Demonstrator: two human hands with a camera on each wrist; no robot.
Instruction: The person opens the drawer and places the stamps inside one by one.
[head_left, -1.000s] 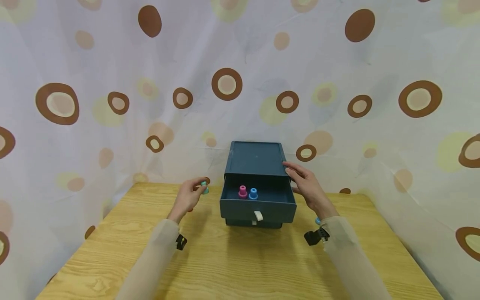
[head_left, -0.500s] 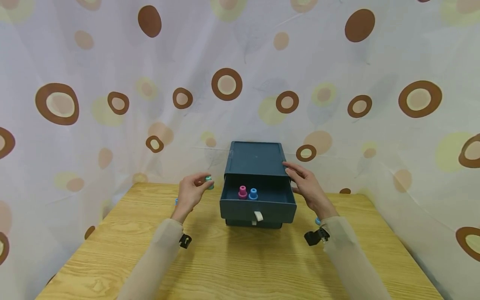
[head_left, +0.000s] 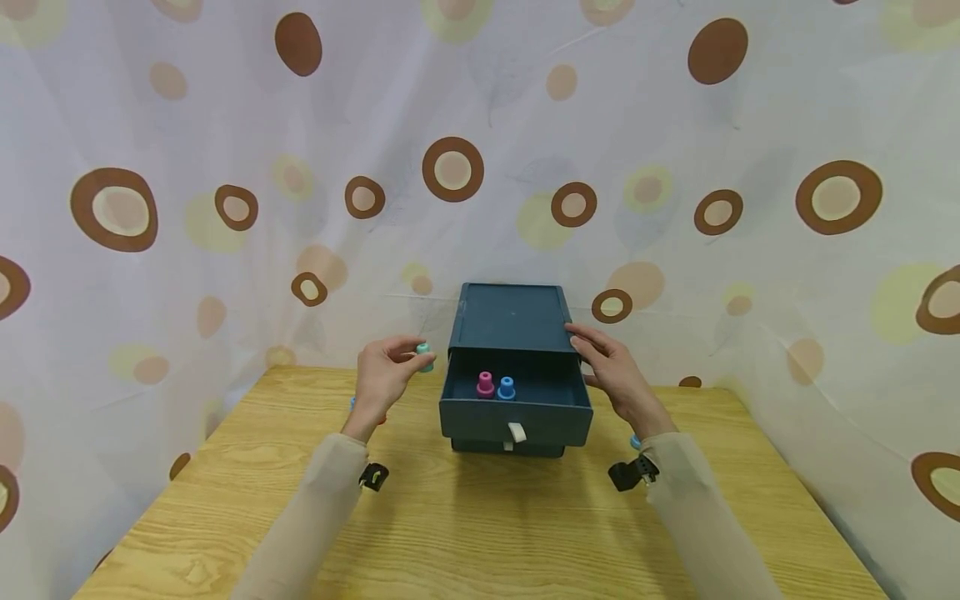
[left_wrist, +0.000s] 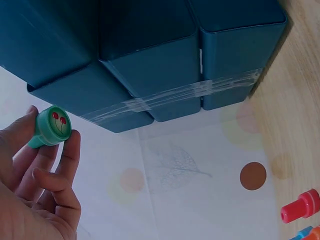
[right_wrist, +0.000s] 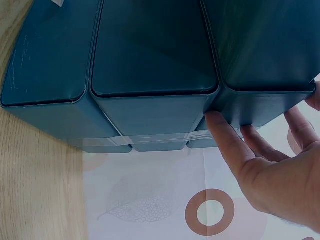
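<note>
In the head view my left hand (head_left: 381, 379) pinches a small mint-green toy stamp (head_left: 425, 358) just left of the dark blue drawer unit (head_left: 513, 317). Its round end, with a red cherry picture, faces the left wrist camera, where the stamp (left_wrist: 54, 125) sits between thumb and fingers. My right hand (head_left: 621, 377) rests against the unit's right side, fingers extended and touching the casing (right_wrist: 155, 117). The top drawer (head_left: 472, 419) is pulled out. Inside it a pink stamp (head_left: 485, 386) and a blue stamp (head_left: 506, 389) stand upright, side by side.
On the wooden table (head_left: 480, 533), a red stamp (left_wrist: 300, 207) lies left of the unit, near blue and orange pieces (left_wrist: 314, 235). Another blue piece (head_left: 636, 442) is partly hidden by my right wrist. A patterned cloth (head_left: 480, 100) hangs behind the table.
My left hand has moved right and slightly up with the green stamp, closer to the drawer unit. A blue piece behind the left wrist has come into view. My right hand stays put.
</note>
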